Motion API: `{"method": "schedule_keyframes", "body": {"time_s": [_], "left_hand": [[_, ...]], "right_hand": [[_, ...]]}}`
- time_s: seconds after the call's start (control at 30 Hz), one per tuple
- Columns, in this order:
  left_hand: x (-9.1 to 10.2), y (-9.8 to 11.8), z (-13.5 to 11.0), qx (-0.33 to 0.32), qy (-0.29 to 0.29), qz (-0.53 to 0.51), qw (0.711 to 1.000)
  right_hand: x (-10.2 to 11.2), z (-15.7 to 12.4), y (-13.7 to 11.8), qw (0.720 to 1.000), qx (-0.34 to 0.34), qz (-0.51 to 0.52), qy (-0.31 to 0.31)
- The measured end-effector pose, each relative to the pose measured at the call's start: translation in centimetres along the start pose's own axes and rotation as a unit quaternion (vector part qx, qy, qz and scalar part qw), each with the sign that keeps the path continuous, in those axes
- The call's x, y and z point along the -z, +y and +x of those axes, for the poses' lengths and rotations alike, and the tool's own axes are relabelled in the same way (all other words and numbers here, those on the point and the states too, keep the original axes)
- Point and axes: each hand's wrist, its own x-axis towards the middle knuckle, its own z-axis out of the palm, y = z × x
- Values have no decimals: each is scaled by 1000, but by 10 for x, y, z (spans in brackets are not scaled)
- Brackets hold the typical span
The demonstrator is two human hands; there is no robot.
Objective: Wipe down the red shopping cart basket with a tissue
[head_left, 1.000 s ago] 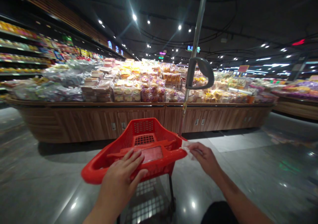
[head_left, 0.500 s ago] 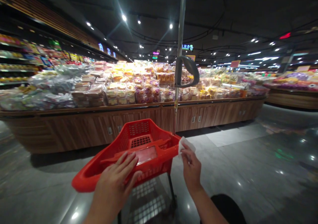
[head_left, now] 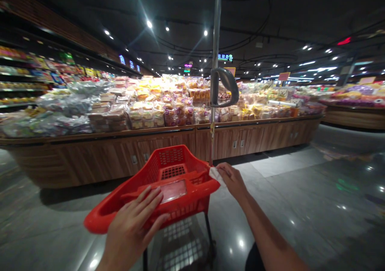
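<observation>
My left hand (head_left: pixel 134 227) lies flat on the red plastic shopping cart basket (head_left: pixel 171 162), fingers spread across its near rim and a clear plastic panel (head_left: pixel 173 191). My right hand (head_left: pixel 231 179) pinches a white tissue (head_left: pixel 215 175) against the basket's far right corner. A metal pole (head_left: pixel 215 42) rises from that corner, carrying a grey loop handle (head_left: pixel 224 87). Nothing shows inside the basket.
A wooden island display (head_left: pixel 162 144) piled with bagged bread stands ahead, just past the cart. Stocked shelves (head_left: pixel 21 74) line the left, and another display (head_left: pixel 355 116) stands at the right. Polished grey floor (head_left: pixel 300 191) surrounds the cart.
My right hand has swung forward and down, bringing the tissue from above the basket's corner onto it. My left hand stays on the rim, and the view has shifted slightly.
</observation>
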Motion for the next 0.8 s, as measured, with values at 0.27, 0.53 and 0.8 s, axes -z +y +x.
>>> {"method": "schedule_keyframes", "body": {"time_s": [0.27,0.53,0.8], "left_hand": [[0,-14,-9,-5,10,-21,1000],[12,-13,-11,10,-4,34,999],[26,70,32,23,36,-36,998]], "right_hand": [[-7,5,16,999,-24,35,-28],[-10,-27,9,992,-87,77,51],[23,-30,12,965,-172,-69,183]]}}
